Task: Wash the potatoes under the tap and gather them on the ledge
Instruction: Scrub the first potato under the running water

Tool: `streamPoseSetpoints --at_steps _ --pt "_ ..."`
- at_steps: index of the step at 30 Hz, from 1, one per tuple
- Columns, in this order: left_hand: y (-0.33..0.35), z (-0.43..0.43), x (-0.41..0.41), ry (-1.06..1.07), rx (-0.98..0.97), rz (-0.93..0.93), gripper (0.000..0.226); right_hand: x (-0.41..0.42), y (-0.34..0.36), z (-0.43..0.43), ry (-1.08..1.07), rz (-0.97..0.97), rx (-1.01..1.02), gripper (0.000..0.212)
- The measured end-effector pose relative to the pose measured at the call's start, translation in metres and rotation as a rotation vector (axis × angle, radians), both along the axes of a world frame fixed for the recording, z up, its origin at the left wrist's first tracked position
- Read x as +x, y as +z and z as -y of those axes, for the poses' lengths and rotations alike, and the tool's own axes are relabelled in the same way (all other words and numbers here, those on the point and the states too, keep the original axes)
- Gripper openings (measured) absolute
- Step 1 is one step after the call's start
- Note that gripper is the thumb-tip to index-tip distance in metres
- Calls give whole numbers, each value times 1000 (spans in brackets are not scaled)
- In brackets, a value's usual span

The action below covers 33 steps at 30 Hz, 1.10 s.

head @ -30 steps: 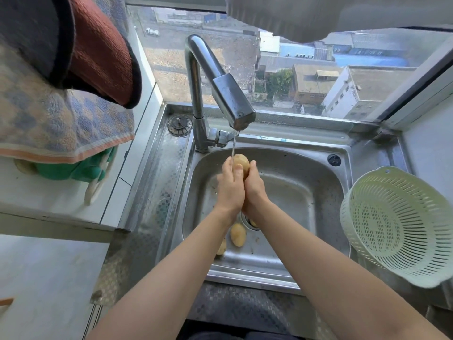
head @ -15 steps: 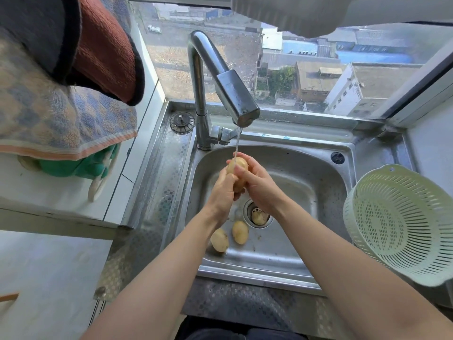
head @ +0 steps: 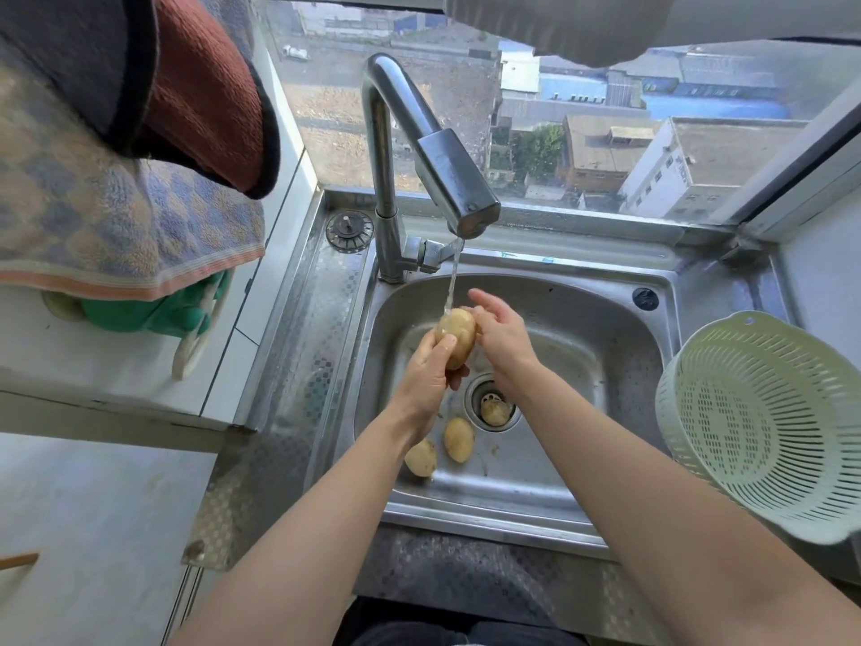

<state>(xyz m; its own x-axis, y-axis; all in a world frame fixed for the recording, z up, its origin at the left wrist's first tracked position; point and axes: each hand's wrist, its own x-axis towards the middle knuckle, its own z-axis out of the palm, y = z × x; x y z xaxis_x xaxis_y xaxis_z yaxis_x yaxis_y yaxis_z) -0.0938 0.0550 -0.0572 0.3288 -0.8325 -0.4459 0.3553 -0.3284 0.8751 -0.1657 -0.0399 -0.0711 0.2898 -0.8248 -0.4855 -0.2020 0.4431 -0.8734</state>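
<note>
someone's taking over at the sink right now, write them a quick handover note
Left hand: holds the pale yellow oval potato from below, under the stream from the steel tap.
Right hand: open, rubbing that potato's right side.
In the steel sink basin: two more yellowish potatoes on the floor, a third small one sitting in the drain.
Done: no washed potato shows on the ledge.
Left: finish this one, wash the other three, gather all on the ledge. The pale green plastic colander at right holds nothing.
</note>
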Motion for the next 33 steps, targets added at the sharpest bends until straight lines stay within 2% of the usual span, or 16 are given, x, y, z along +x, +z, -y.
streamPoseSetpoints --at_steps 2,4,6,10,13,14,16,18,20,22,25,27,29,31,33 --pt "-4 -1 4 8 17 38 35 -3 0 -2 58 30 -46 32" --pt "-1 1 5 -10 59 94 39 -2 3 -8 202 79 -52 27" --pt "5 7 4 13 126 218 49 3 6 -14 297 42 -65 27" --pt "9 14 6 119 335 524 68 7 8 -9 280 -160 -36 45" --pt "9 13 -1 -13 195 607 51 7 9 -7 177 -214 113 38" --pt "9 13 -3 -18 144 567 44 6 9 -8 174 -215 127 34" --pt "6 19 -2 149 93 366 29 4 12 -12 231 -195 102 33" --pt "7 29 3 363 179 190 14 3 16 -21 287 -136 59 39" --pt "8 40 9 466 276 32 21 0 18 -28 306 -74 58 42" --pt "14 45 8 503 272 -117 28 -2 20 -27 286 -33 87 39" --pt "11 39 -3 375 118 -80 28 0 20 -23 153 -45 64 42" --pt "7 32 -11 306 81 24 32 3 18 -22 83 -17 19 40" --pt "7 37 -5 411 134 74 19 3 18 -29 121 31 8 35" --pt "11 42 4 505 230 -48 33 1 17 -35 216 25 30 31" --pt "12 41 7 458 166 -188 42 2 13 -33 230 -31 56 35"
